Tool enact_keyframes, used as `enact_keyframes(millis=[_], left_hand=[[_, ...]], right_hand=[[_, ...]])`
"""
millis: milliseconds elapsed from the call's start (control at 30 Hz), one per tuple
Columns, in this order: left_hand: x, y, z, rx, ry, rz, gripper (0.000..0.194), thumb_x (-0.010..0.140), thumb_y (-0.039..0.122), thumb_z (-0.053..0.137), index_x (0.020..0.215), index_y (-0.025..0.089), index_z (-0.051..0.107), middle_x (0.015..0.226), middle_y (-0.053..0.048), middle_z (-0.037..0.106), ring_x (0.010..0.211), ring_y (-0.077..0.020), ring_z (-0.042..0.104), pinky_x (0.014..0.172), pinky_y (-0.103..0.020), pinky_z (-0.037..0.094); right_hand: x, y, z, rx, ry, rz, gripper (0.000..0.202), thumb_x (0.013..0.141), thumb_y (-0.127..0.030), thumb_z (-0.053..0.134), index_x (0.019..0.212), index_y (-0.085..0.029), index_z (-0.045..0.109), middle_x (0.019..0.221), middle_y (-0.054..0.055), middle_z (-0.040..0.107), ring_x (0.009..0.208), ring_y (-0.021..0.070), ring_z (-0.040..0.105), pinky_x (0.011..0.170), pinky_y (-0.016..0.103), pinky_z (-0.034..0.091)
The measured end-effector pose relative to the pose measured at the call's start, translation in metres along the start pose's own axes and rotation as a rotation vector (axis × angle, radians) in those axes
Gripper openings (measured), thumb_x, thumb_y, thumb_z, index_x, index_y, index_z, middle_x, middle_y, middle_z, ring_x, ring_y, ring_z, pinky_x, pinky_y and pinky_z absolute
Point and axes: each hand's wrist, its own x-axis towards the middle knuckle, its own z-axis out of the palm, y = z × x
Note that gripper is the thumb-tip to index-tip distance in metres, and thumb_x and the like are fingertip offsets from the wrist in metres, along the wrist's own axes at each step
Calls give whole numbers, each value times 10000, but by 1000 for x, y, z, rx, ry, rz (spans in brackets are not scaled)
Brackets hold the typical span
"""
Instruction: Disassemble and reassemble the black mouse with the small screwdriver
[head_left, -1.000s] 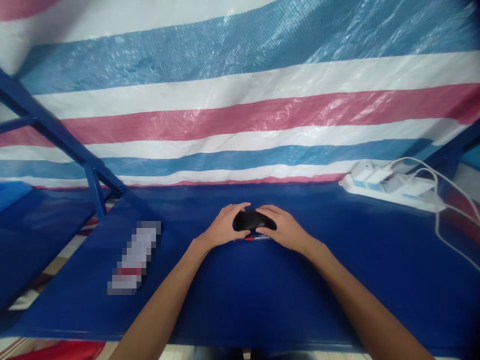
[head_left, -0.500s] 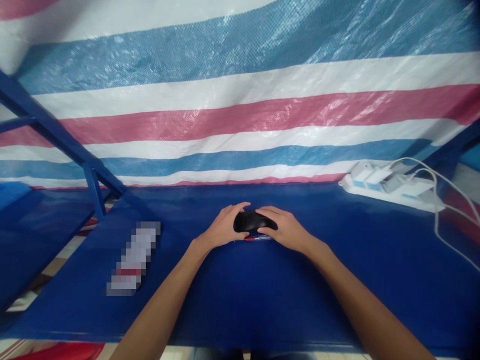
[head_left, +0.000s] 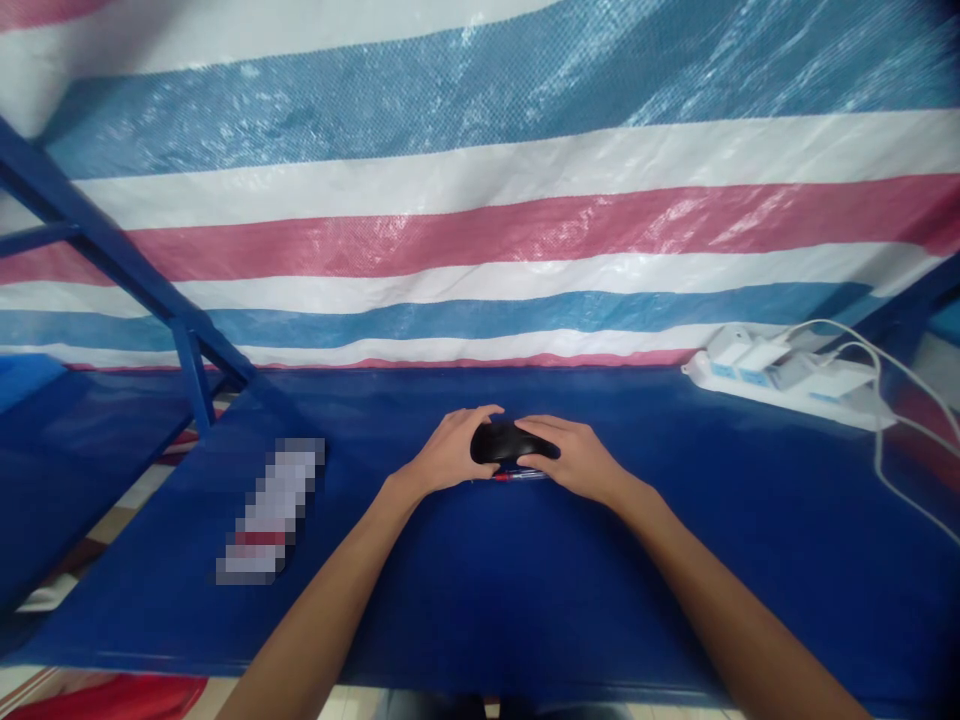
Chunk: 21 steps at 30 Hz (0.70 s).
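A glossy black oblong object with rounded ends (head_left: 506,443) is between my hands near the middle of the blue surface. Whether it is a glasses case or a computer mouse I cannot tell. My left hand (head_left: 456,450) grips its left end, thumb on the near side and fingers on the far side. Around the right end my right hand (head_left: 564,450) closes the same way, covering part of it. Just in front of the object lies a clear pen with a red part (head_left: 517,477), partly hidden by the hands.
A blurred-out whitish item with a red band (head_left: 270,510) lies to the left on the blue tabletop (head_left: 510,580). A white power strip (head_left: 795,385) with plugs and cables stands at the back right. Blue metal bars (head_left: 127,265) slant at the left before striped sheeting (head_left: 450,245).
Both hands keep their grip on the black object, which stays in place. The whole view has shifted slightly.
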Motion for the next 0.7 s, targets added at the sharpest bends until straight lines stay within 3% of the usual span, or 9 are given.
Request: enact_keyframes(millis=[167, 467, 567, 700], left_hand=[[1, 1, -1, 29, 19, 29, 707, 646, 342, 761, 1295, 288, 486, 1160, -54, 616, 1153, -325, 535, 986, -496, 441], [3, 0, -1, 22, 33, 46, 687, 635, 332, 756, 1266, 283, 487, 1132, -52, 627, 1126, -321, 564, 981, -498, 446], [3, -1, -2, -4, 21, 60, 721, 652, 340, 757, 1311, 282, 469, 1193, -62, 619, 1146, -323, 570, 985, -494, 451], [1, -4, -4, -35, -8, 33, 816, 703, 514, 750, 1413, 293, 413, 1380, -78, 537, 1264, -344, 501, 1014, -494, 439]], right_hand=[[-1, 4, 3, 1, 0, -23, 391, 879, -387, 620, 1238, -233, 640, 1248, 77, 676, 1110, 264, 664, 984, 452, 543], [0, 4, 2, -15, 52, -59, 400, 902, -403, 578, 1248, -214, 647, 1261, 102, 668, 1126, 279, 658, 999, 465, 539], [0, 3, 0, -14, 70, -34, 412, 914, -421, 549, 1266, -223, 633, 1283, 99, 654, 1156, 285, 639, 1022, 476, 521], [1, 4, -1, 13, 40, 26, 439, 939, -420, 498, 1326, -226, 575, 1318, 97, 630, 1213, 277, 600, 1035, 480, 502]])
